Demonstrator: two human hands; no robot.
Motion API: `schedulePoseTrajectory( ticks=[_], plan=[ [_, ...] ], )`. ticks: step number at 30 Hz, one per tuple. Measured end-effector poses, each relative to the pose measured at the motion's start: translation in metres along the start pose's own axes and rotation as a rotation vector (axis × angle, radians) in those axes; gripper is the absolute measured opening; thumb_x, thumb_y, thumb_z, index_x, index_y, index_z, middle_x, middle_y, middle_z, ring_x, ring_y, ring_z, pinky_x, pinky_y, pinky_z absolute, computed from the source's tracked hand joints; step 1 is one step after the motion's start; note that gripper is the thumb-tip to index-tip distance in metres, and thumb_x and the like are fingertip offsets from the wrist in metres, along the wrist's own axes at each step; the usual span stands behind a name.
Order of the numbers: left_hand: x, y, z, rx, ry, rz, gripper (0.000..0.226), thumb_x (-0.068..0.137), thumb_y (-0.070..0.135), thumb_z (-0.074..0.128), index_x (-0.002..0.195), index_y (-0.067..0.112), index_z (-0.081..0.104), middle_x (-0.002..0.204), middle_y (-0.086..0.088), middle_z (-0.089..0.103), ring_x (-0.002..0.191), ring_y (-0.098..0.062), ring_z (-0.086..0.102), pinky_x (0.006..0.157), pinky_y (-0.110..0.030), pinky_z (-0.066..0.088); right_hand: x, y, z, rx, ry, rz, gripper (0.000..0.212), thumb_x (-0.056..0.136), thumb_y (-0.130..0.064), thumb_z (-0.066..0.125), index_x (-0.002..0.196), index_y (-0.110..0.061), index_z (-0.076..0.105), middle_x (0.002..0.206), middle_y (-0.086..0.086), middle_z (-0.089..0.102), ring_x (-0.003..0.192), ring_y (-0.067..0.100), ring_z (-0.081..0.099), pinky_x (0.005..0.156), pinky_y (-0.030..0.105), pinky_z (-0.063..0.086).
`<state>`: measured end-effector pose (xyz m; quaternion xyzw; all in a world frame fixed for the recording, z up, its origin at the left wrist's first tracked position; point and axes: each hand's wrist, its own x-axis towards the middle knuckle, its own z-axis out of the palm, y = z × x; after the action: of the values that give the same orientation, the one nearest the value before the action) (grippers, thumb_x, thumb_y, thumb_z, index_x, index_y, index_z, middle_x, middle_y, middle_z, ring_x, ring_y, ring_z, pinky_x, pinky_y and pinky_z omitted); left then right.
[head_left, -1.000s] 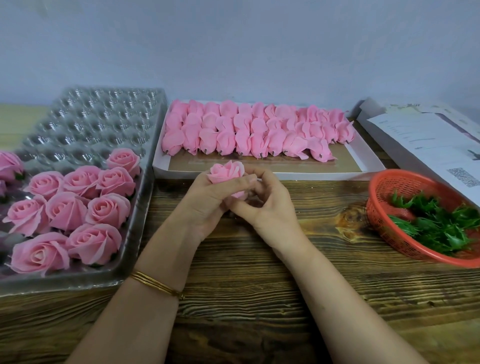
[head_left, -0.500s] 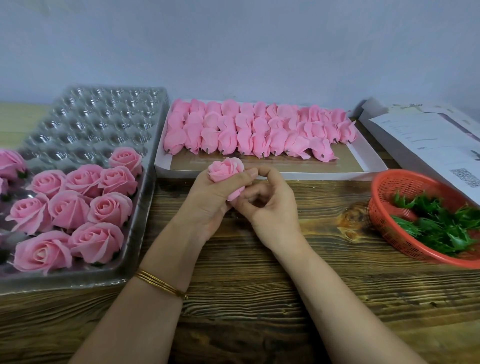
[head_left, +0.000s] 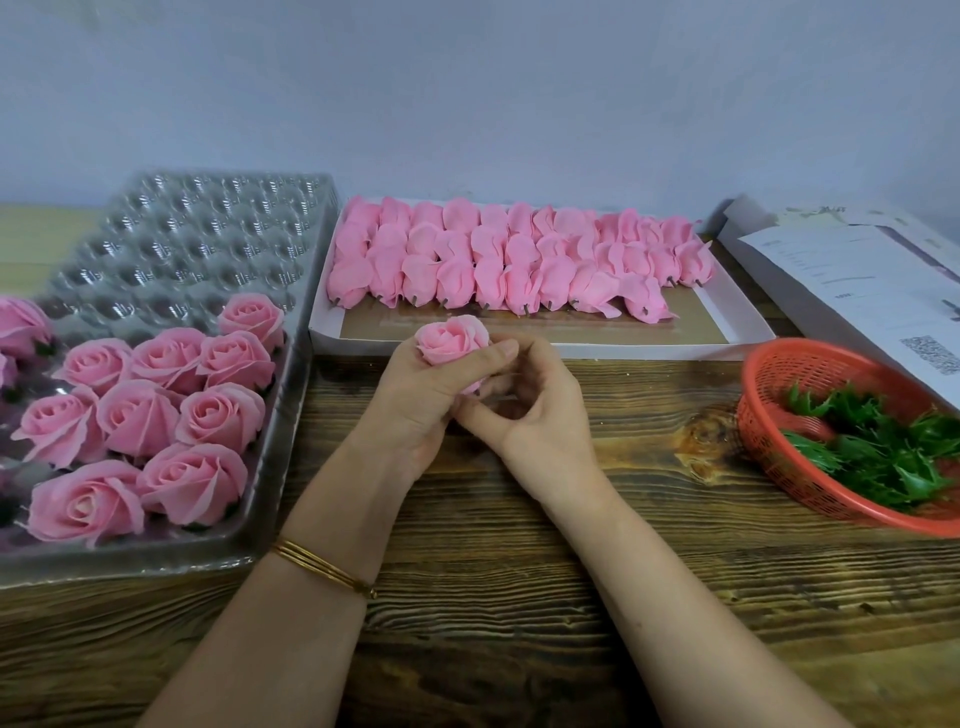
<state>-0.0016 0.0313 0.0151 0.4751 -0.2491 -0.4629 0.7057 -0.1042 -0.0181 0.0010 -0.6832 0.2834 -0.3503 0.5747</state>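
Note:
A pink rose head (head_left: 451, 339) sticks up out of my left hand (head_left: 423, 402), whose thumb and fingers curl round its base. My right hand (head_left: 530, 410) is pressed against the left from the right, its fingers curled at the underside of the rose; the flower's base is hidden between the two hands. Both hands hover over the wooden table (head_left: 519, 597), just in front of the white box.
A clear plastic cell tray (head_left: 197, 228) on the left holds several finished pink roses (head_left: 171, 415). A white flat box (head_left: 748, 332) behind the hands holds rows of folded pink buds (head_left: 519, 260). A red basket (head_left: 763, 421) of green leaf pieces (head_left: 883, 452) sits right, papers (head_left: 857, 280) behind it.
The rose has turned a little in my hands, its opening now facing more upward. My right fingers have shifted at its base. Both hands stay in the same place.

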Motion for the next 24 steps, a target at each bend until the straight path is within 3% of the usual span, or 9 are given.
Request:
schedulePoseTrajectory(
  ticks=[3,6,8,10,14,17,19,21,24],
  plan=[
    [-0.001,0.000,0.001,0.014,-0.026,0.000,0.023,0.066,0.013,0.077,0.080,0.007,0.060,0.084,-0.019,0.051,0.079,-0.029,0.051,0.066,-0.030,0.054,0.001,0.001,0.001,-0.021,0.033,-0.030,0.053,0.068,-0.011,0.081,0.116,-0.016,0.059,0.095,0.010,0.071,0.080,0.022,0.067,0.076,0.035,0.059],
    [-0.001,0.000,0.000,0.047,-0.059,0.006,0.023,0.068,0.014,0.078,0.082,0.006,0.062,0.082,-0.019,0.054,0.079,-0.028,0.053,0.073,-0.038,0.045,0.002,0.001,-0.001,0.005,0.027,-0.011,0.054,0.066,-0.014,0.079,0.114,-0.020,0.058,0.093,0.008,0.072,0.074,0.017,0.064,0.076,0.038,0.058],
    [0.000,0.001,-0.003,0.044,-0.102,0.012,0.018,0.071,0.011,0.082,0.074,0.011,0.064,0.075,-0.010,0.063,0.074,-0.022,0.060,0.072,-0.034,0.051,0.003,0.001,-0.004,0.080,-0.019,0.023,0.054,0.068,-0.008,0.083,0.114,-0.020,0.057,0.086,0.006,0.072,0.074,0.015,0.065,0.076,0.037,0.058],
    [0.001,0.003,-0.007,0.044,-0.142,-0.003,0.014,0.068,0.015,0.082,0.071,0.015,0.068,0.074,-0.003,0.068,0.074,-0.017,0.065,0.073,-0.029,0.056,0.003,0.000,-0.007,0.173,-0.072,0.064,0.053,0.072,-0.001,0.082,0.117,-0.016,0.058,0.088,0.015,0.072,0.081,0.018,0.066,0.081,0.035,0.057],
    [0.000,0.005,-0.010,0.091,-0.178,-0.018,0.007,0.071,0.018,0.078,0.069,0.022,0.074,0.072,0.003,0.069,0.072,-0.010,0.064,0.070,-0.023,0.057,0.002,-0.006,-0.010,0.297,-0.146,0.139,0.057,0.076,0.002,0.078,0.126,-0.006,0.053,0.110,0.036,0.063,0.096,0.028,0.062,0.098,0.043,0.052],
    [0.001,0.003,-0.009,0.093,-0.154,-0.021,0.004,0.074,0.019,0.076,0.072,0.022,0.076,0.075,0.001,0.071,0.074,-0.011,0.066,0.073,-0.025,0.056,0.002,-0.006,-0.010,0.251,-0.129,0.146,0.054,0.079,0.006,0.076,0.127,-0.005,0.052,0.100,0.031,0.068,0.090,0.025,0.062,0.095,0.039,0.052],
    [0.001,0.001,-0.008,0.100,-0.136,-0.019,0.004,0.076,0.020,0.076,0.077,0.023,0.078,0.080,0.000,0.072,0.079,-0.013,0.068,0.079,-0.028,0.056,0.003,-0.005,-0.009,0.187,-0.084,0.127,0.055,0.077,0.008,0.077,0.125,-0.005,0.053,0.089,0.017,0.067,0.080,0.015,0.061,0.086,0.032,0.054],
    [0.002,-0.001,-0.007,0.113,-0.125,-0.019,0.005,0.077,0.019,0.075,0.078,0.022,0.079,0.081,-0.002,0.071,0.080,-0.013,0.068,0.078,-0.028,0.057,0.002,-0.005,-0.006,0.122,-0.047,0.094,0.058,0.073,0.006,0.080,0.123,-0.008,0.054,0.091,0.009,0.068,0.076,0.008,0.062,0.079,0.026,0.055],
    [0.003,-0.002,-0.006,0.124,-0.112,-0.025,0.004,0.077,0.017,0.075,0.077,0.020,0.078,0.079,-0.003,0.070,0.077,-0.012,0.066,0.072,-0.026,0.056,0.002,-0.004,-0.004,0.062,-0.014,0.060,0.060,0.072,0.008,0.079,0.121,-0.015,0.053,0.095,0.013,0.070,0.077,0.011,0.063,0.080,0.033,0.057]
  ],
)
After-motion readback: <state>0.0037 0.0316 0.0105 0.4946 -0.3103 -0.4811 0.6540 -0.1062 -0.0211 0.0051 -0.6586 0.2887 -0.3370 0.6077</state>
